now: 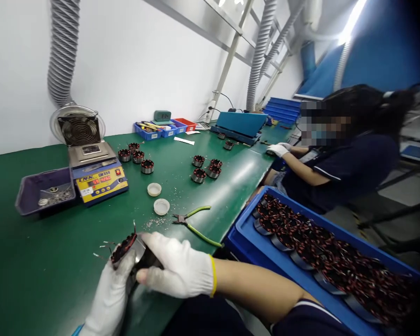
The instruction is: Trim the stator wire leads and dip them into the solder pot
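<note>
The white-gloved left hand (pixel 112 281) curls round a silver-rimmed, red-and-black wire-wound ring (pixel 123 249); the white-gloved right hand (pixel 178 265), half-closed, grips its right side. Green-handled metal pliers (pixel 181 218) lie farther right.

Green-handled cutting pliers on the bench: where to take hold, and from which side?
I'd take the green-handled cutting pliers across both handles, nearer the pivot than the tips, bringing the grip in from the wearer's right. They lie flat with the jaws to the left, and the handles splay wide toward the right, so the gap to span is narrower by the pivot.
</note>
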A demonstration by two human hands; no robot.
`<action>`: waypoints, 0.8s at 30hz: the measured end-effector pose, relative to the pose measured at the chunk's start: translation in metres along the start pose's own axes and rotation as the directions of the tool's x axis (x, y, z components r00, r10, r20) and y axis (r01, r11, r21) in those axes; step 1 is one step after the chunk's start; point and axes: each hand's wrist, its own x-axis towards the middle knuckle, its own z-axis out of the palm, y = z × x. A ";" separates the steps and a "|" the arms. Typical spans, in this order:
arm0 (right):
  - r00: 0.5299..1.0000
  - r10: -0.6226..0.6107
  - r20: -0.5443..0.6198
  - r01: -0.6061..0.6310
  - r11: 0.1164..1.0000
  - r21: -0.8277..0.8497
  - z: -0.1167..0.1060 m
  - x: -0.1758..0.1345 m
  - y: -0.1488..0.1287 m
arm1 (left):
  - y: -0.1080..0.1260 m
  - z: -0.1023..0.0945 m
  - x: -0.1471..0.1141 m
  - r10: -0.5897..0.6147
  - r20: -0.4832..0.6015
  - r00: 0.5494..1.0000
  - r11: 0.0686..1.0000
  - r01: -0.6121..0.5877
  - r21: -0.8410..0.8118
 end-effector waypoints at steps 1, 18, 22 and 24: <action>1.000 -0.017 -0.011 0.016 0.997 -0.076 -0.013 -0.003 0.007 | 0.002 0.003 0.000 -0.050 -0.043 0.998 0.999 0.050 0.005; 0.946 0.320 -0.045 -0.252 0.643 -0.723 -0.071 -0.043 0.109 | 0.016 0.007 0.007 -0.112 -0.237 0.965 0.853 0.216 0.475; 0.868 0.440 -0.231 -0.438 0.456 -0.775 -0.057 -0.033 0.096 | 0.017 0.005 0.007 -0.098 -0.226 0.969 0.772 0.217 0.598; 0.881 0.381 -0.279 -0.450 0.495 -0.743 -0.050 -0.031 0.105 | 0.018 0.005 0.007 -0.109 -0.208 0.972 0.753 0.217 0.621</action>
